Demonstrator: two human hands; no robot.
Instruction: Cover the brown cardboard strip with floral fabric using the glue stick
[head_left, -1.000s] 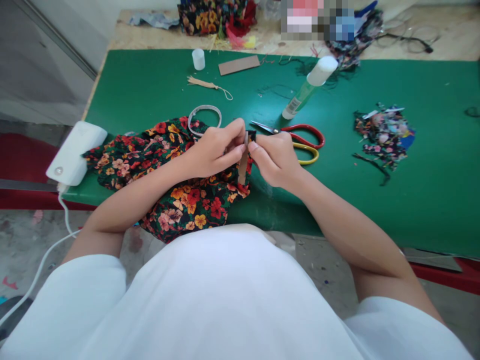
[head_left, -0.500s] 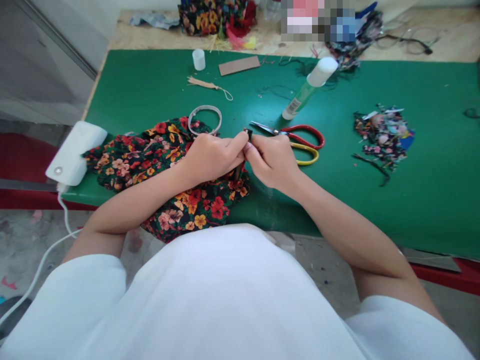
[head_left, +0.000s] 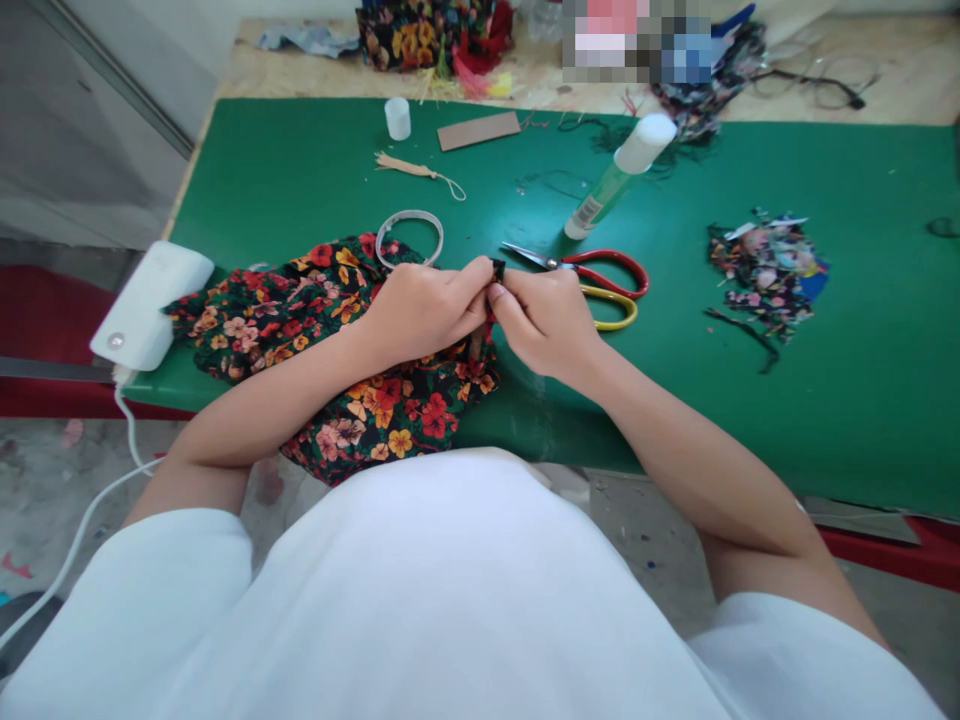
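Note:
A dark floral fabric [head_left: 401, 400] with red, orange and pink flowers lies bunched at the table's front left and hangs over its edge. Both hands meet at the fabric's right side, pinching a narrow dark bit of it between the fingertips. My left hand [head_left: 431, 310] is closed on the cloth, its forearm lying across it. My right hand [head_left: 551, 320] is closed too, thumb against the left fingers. Just beyond the right hand lie scissors [head_left: 607, 270] with one red and one yellow handle. A pale ring [head_left: 411, 240] rests on the cloth behind the left hand.
A glue stick [head_left: 619, 180] stands behind the scissors on the green table mat [head_left: 300, 170]. Farther back are a white cap [head_left: 397, 118], a brown strip [head_left: 478, 131] and a cream tassel [head_left: 420, 170]. Fabric scraps [head_left: 769, 265] lie right; a white corded box [head_left: 154, 305] sits left.
Only the fingers have shifted slightly at the pinched edge of the fabric. Everything else stays in place.

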